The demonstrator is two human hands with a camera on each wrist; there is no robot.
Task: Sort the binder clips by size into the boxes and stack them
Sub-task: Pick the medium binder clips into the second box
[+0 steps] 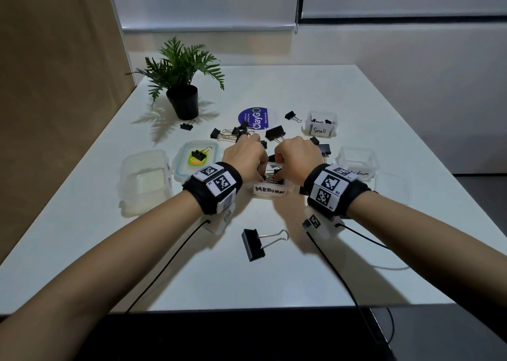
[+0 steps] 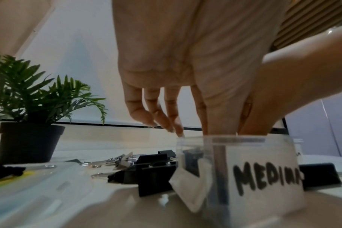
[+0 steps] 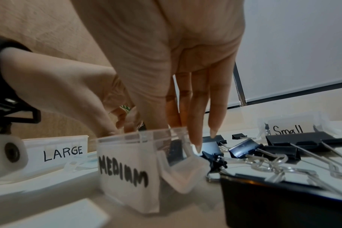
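A small clear box labelled MEDIUM (image 1: 270,191) (image 2: 263,177) (image 3: 127,169) stands mid-table with black binder clips (image 1: 271,176) and their silver handles inside. My left hand (image 1: 261,168) (image 2: 223,131) comes from the left; its thumb and forefinger dip into the box pressed close together, pinching a clip there, and the other fingers hang loose. My right hand (image 1: 277,163) (image 3: 166,121) reaches in from the right with thumb and forefinger inside. Its other fingers (image 3: 197,123) point straight down outside the wall. The box rim hides the right hand's thumb and forefinger tips.
Loose clips (image 1: 238,133) (image 3: 279,151) (image 2: 152,169) lie behind the box, one large clip (image 1: 253,244) in front. The Small box (image 1: 319,126) (image 3: 287,129) sits far right, the LARGE box (image 1: 144,182) (image 3: 62,152) left, beside a lid (image 1: 196,155) bearing a clip. A potted plant (image 1: 183,100) stands far left.
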